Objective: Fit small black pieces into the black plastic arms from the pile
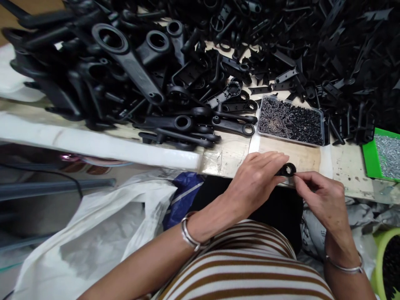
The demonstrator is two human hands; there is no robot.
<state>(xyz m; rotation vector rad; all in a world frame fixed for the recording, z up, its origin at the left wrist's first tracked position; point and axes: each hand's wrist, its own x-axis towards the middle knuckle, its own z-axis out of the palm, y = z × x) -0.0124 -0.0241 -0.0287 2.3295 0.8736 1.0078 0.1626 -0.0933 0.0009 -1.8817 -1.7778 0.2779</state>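
At the bench edge my left hand (pixel 254 179) is closed over a black plastic part with a round ring end (pixel 288 169). Only the ring sticks out past the fingers; the rest of the part is hidden under the palm. Thumb and forefinger of my right hand (pixel 323 196) are pinched together at the ring's right rim. Whatever lies between those fingertips is too small or hidden to make out. Just beyond the hands stands a clear plastic box (pixel 259 129) full of small dark pieces, greyish on the left and black on the right.
Black plastic crank-shaped arms (pixel 128 62) are heaped at the left, and more black parts (pixel 312 50) cover the back and right. A green tray (pixel 370 160) of silvery pins sits at the right. Below hang a white bag (pixel 93 233) and a yellow-green bucket (pixel 379 258) with black pieces.
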